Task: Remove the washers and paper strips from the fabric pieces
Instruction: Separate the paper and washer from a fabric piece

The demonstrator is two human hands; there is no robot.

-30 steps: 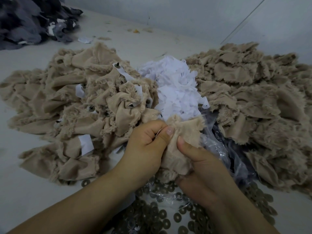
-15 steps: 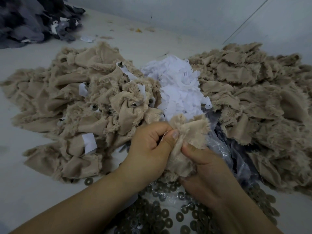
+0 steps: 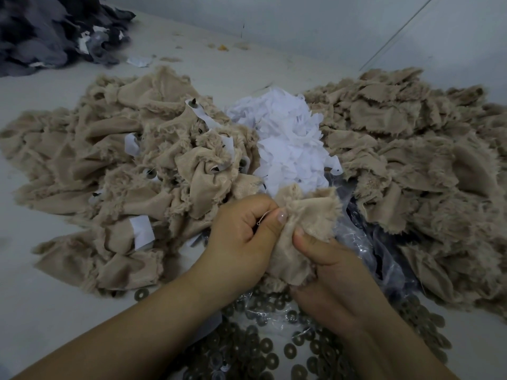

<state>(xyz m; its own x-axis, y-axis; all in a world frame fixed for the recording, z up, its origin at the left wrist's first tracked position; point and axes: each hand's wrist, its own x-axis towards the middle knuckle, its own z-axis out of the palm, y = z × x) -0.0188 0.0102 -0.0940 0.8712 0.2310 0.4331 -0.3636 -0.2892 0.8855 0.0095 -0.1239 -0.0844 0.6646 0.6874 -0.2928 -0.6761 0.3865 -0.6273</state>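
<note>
- No text, label, brand, number or sign readable anywhere.
- White paper strips (image 3: 290, 149) blank on every visible side.
- Washers (image 3: 263, 349) too small and dark for any marking to show.

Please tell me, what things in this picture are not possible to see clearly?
- Head view: whether the held fabric piece keeps a washer; its folds and both hands hide that.
- Right hand fingers: under the fabric.
- Washers pile: partly behind the arms, cut by the bottom edge.
- Dark fabric heap: cut by the top-left corner.
</note>
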